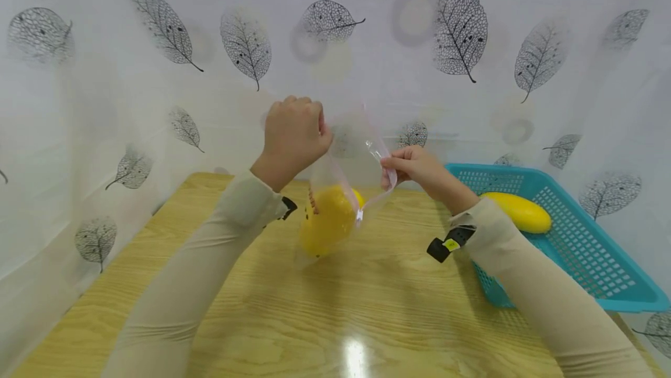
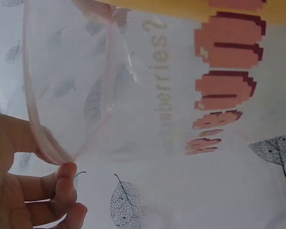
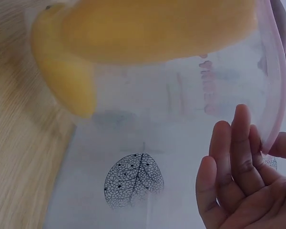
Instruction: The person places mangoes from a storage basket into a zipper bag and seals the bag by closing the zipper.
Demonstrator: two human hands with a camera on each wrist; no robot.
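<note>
A clear zip bag [image 1: 343, 156] with a pink rim and a white slider hangs above the table, its mouth spread wide. My left hand [image 1: 293, 133] pinches one side of the rim between thumb and fingertip. On the opposite side, my right hand [image 1: 419, 171] pinches the rim, its other fingers [image 3: 222, 148] extended beside the bag. Inside lie smooth yellow fruit-like pieces; the right wrist view shows a long one [image 3: 157, 31] and a smaller one [image 3: 62, 71]. Reddish lettering [image 2: 229, 43] is printed on the bag's wall.
A turquoise plastic basket [image 1: 592, 250] stands at the table's right side with a long yellow fruit-like piece [image 1: 519, 212] in it, partly behind my right forearm. The wooden table [image 1: 335, 308] reaches back to a white leaf-print curtain [image 1: 367, 63].
</note>
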